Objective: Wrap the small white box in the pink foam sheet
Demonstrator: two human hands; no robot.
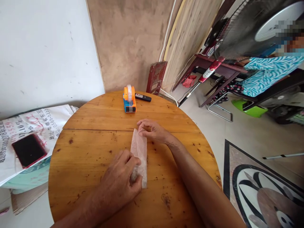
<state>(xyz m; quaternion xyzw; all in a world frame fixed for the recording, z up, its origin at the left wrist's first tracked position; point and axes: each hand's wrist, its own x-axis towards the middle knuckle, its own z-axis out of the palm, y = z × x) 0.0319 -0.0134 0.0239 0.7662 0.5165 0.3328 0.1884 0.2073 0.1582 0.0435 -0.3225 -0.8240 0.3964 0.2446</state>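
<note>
My curled left hand (121, 177) hides part of the pale strip (139, 147); my right hand (155, 131) bends at its far end, both grips unclear.

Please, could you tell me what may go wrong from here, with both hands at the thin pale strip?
The thin, pale, translucent strip may crease or tear if the left hand and right hand pull unevenly. If the black standing fan is running, its air might lift a loose end. The black oblong device near the round wooden table's far edge could fall if bumped.
</note>
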